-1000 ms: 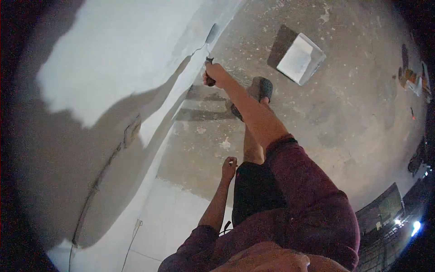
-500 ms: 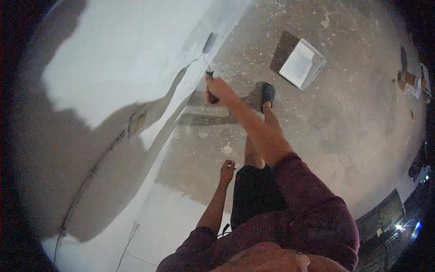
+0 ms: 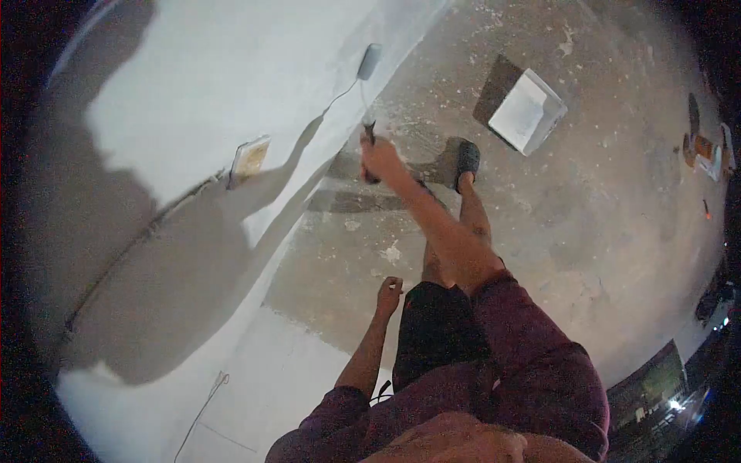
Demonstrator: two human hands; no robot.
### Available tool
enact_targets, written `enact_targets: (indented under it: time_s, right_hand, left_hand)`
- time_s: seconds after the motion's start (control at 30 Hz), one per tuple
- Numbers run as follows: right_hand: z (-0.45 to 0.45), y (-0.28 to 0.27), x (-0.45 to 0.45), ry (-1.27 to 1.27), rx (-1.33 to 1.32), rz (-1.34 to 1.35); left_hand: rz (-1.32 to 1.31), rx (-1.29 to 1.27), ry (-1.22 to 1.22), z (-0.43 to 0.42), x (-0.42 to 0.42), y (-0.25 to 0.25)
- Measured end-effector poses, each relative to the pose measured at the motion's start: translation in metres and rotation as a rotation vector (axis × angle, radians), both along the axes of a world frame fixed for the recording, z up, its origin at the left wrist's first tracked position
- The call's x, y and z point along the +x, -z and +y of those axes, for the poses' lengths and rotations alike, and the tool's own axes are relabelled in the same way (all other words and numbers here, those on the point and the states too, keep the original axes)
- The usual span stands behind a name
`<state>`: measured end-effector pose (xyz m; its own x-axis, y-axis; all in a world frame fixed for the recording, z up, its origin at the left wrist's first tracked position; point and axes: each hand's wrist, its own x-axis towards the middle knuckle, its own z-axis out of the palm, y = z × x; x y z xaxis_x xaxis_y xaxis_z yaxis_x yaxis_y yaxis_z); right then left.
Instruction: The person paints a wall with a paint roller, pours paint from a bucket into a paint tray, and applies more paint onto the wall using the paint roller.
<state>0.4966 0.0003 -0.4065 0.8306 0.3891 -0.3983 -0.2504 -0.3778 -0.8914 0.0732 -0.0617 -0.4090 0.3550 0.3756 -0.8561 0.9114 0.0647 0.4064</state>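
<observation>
Fingers wrapped round its dark handle, my right hand (image 3: 380, 158) holds a paint roller (image 3: 370, 62) out in front of me. The roller head is against the lower part of the white wall (image 3: 224, 69), near where it meets the floor. Below, at my side, my left hand (image 3: 390, 292) hangs with its fingers curled; what they hold, if anything, is too small to make out. A white paint tray (image 3: 522, 112) sits on the floor to the right of the roller.
An opening with a light frame (image 3: 251, 160) is in the wall, with a cable or crack line running from it. My dark shoe (image 3: 468, 158) is on the speckled concrete floor (image 3: 571, 231). Assorted items (image 3: 706, 150) lie at the far right. A wire (image 3: 202, 409) hangs at the lower left.
The roller and my right hand have shifted slightly, with the roller now further onto the wall. My foot has moved right, and the view has turned a little. My left hand stays by my side.
</observation>
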Motion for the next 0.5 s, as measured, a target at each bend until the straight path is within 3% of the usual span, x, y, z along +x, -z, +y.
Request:
enact_targets:
  time_s: [0.07,0.1,0.17,0.2,0.27,0.3,0.37,0.4,0.5]
  right_hand:
    - [0.0,-0.001,-0.078,-0.069,-0.133,-0.307]
    - [0.003,-0.009,-0.099,-0.11,-0.155,0.046]
    - [-0.012,-0.056,-0.108,-0.287,0.082,0.589]
    - [-0.009,-0.053,-0.11,-0.291,0.085,0.591]
    - [0.002,-0.041,-0.112,-0.14,-0.038,0.233]
    - [0.011,-0.009,-0.112,-0.127,-0.063,0.076]
    - [0.014,0.013,-0.069,-0.054,-0.026,0.167]
    - [0.009,-0.002,-0.039,0.006,0.03,0.413]
    - [0.014,0.034,-0.059,0.003,-0.003,0.285]
  left_hand:
    - [0.107,-0.029,0.045,-0.002,-0.002,-0.011]
    - [0.102,-0.024,0.086,-0.004,-0.009,-0.006]
    - [0.134,0.031,0.205,-0.006,-0.024,0.007]
    - [0.137,0.034,0.202,-0.007,-0.031,0.01]
    - [-0.055,0.069,0.245,-0.007,-0.035,0.005]
    - [-0.049,0.08,0.244,-0.006,-0.028,0.002]
    - [-0.074,0.007,0.139,-0.005,-0.016,-0.005]
    - [-0.07,0.009,0.138,-0.003,-0.017,-0.01]
    - [-0.034,0.015,0.094,0.001,-0.017,-0.007]
